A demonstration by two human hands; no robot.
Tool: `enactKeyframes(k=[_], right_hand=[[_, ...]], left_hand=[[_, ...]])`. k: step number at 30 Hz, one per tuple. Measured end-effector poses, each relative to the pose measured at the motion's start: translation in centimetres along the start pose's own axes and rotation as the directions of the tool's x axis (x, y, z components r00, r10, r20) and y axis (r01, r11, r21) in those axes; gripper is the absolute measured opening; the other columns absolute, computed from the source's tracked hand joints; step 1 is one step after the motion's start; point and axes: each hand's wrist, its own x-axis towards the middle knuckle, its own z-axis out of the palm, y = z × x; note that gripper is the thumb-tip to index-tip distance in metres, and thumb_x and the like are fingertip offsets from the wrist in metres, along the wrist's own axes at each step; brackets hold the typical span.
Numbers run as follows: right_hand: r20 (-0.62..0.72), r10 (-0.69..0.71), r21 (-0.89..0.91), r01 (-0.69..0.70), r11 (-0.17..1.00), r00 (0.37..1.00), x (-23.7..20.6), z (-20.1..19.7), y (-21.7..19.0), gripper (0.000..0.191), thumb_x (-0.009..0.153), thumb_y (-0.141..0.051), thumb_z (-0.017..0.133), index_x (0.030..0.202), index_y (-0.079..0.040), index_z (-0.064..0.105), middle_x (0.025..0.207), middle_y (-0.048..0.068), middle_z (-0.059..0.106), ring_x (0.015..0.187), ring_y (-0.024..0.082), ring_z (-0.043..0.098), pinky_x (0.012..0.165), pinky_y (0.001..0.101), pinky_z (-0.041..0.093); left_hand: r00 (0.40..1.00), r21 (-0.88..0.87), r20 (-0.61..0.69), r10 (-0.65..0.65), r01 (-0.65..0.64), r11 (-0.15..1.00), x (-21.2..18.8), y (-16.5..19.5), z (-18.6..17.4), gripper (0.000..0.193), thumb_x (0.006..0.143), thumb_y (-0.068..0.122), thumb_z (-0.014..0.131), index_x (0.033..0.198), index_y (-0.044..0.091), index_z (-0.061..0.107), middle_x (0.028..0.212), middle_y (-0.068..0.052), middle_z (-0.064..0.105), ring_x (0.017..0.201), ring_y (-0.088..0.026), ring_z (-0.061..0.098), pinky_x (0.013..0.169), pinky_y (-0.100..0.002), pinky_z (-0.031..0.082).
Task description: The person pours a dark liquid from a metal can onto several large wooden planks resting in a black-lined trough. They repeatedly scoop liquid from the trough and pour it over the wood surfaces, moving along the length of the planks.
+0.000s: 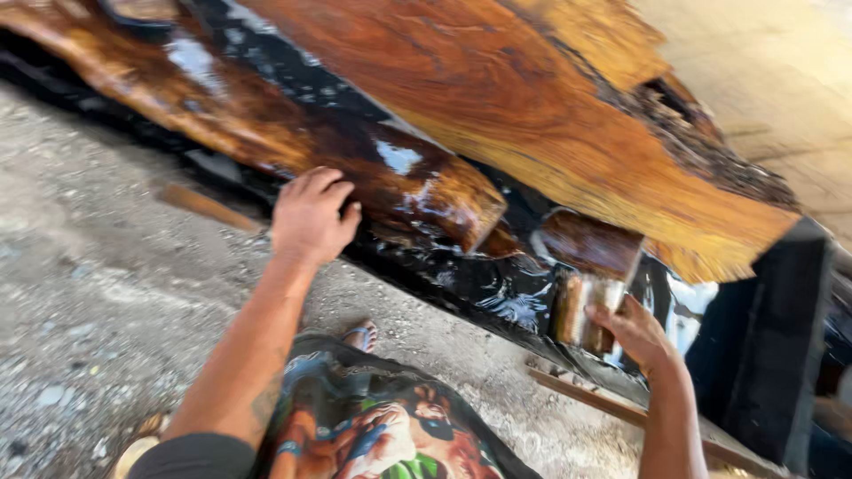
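Left hand [311,215] presses open on the glossy wood slab [266,124]; right hand [635,333] grips a small wood block [587,293].

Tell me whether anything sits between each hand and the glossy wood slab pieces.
Nothing visible does. The left hand rests directly on the edge of the long glossy slab. The right hand touches the small wet wood block beside the black resin.

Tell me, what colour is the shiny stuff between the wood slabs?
Glossy black resin, seen in the head view.
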Motion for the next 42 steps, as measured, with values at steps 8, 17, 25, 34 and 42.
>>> enactKeyframes(k=[8, 17, 25, 34, 42], right_hand=[[0.044, 0.243, 0.845, -0.166, 0.508, 0.969, -0.2, 0.0, 3.0, 0.078, 0.079, -0.068, 0.053, 0.146, -0.029, 0.042, 0.139, -0.001, 0.058, 0.122, 0.026, 0.060, 0.090, 0.0574, 0.046], [-0.102, 0.187, -0.429, -0.213, 0.878, 0.977, 0.4, 0.4, 3.0, 0.113, 0.065, -0.064, 0.087, 0.157, -0.022, 0.036, 0.133, 0.012, 0.068, 0.119, 0.031, 0.067, 0.099, 0.0472, 0.054], [0.022, -0.015, -0.757, 0.026, 0.653, 1.000, 1.1, 3.7, -0.2, 0.102, 0.071, -0.059, 0.088, 0.153, -0.024, 0.040, 0.144, 0.007, 0.059, 0.134, 0.030, 0.054, 0.111, 0.0470, 0.044], [0.027, -0.325, -0.573, 0.281, 0.770, 0.945, 0.9, 5.8, -0.2, 0.115, 0.058, -0.060, 0.090, 0.153, -0.022, 0.039, 0.146, 0.007, 0.057, 0.131, 0.030, 0.055, 0.112, 0.0452, 0.043], [0.035, -0.379, -0.270, 0.374, 0.887, 0.925, -0.5, 4.0, -3.0, 0.125, 0.050, -0.069, 0.088, 0.151, -0.011, 0.041, 0.134, 0.023, 0.064, 0.123, 0.038, 0.062, 0.106, 0.0521, 0.048]], left_hand=[[1.000, 0.015, 0.001, 0.004, -0.004, 1.000, -0.6, -0.1, 1.3, 0.027, 0.091, 0.029, 0.074, 0.112, 0.012, 0.077, 0.131, -0.007, 0.069, 0.127, -0.030, 0.061, 0.106, -0.046, 0.047], [0.999, 0.012, 0.031, 0.020, -0.021, 1.000, -0.5, 0.6, 1.0, 0.028, 0.090, 0.028, 0.074, 0.112, 0.011, 0.077, 0.129, -0.007, 0.070, 0.126, -0.030, 0.062, 0.105, -0.046, 0.048], [0.999, 0.038, 0.044, 0.014, -0.016, 0.999, -0.4, 1.0, 1.1, 0.028, 0.092, 0.028, 0.074, 0.113, 0.011, 0.078, 0.130, -0.006, 0.070, 0.127, -0.029, 0.061, 0.106, -0.046, 0.047], [0.999, 0.020, 0.049, -0.015, 0.014, 1.000, -0.1, 1.3, 0.8, 0.028, 0.090, 0.027, 0.074, 0.112, 0.011, 0.077, 0.129, -0.007, 0.069, 0.127, -0.030, 0.060, 0.106, -0.047, 0.046], [0.998, 0.022, 0.058, -0.015, 0.013, 1.000, 0.1, 1.6, 0.2, 0.028, 0.090, 0.027, 0.074, 0.113, 0.011, 0.076, 0.131, -0.007, 0.069, 0.128, -0.030, 0.059, 0.107, -0.046, 0.045]])
